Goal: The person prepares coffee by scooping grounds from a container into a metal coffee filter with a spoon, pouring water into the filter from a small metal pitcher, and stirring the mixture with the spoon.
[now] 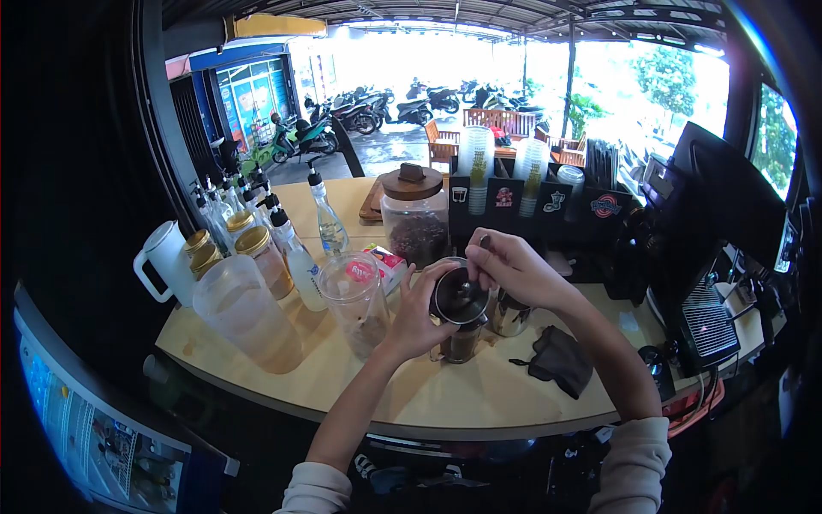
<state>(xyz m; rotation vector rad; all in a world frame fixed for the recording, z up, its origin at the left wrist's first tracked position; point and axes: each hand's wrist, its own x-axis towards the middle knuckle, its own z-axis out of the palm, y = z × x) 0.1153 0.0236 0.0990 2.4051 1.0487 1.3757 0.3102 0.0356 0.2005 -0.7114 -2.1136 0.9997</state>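
In the middle of the counter, my left hand (418, 315) wraps round the side of a dark round container (462, 300) with a shiny rim. Below it shows a clear glass part (461, 346) with something brown in it; I cannot tell whether the two are one piece. My right hand (514, 270) pinches the upper end of a thin spoon (485, 242), whose lower end goes down into the container. A shiny metal pitcher (511, 317) stands just right of it, partly hidden by my right hand. A tall clear plastic jar (355, 300) is left of my left hand.
A wood-lidded glass jar (416, 218) stands behind my hands. Pump bottles (300, 265) and a frosted jug (244, 308) crowd the left. A dark cloth (558, 361) lies right, before an espresso machine (706, 317). A black cup holder (539, 210) is at the back.
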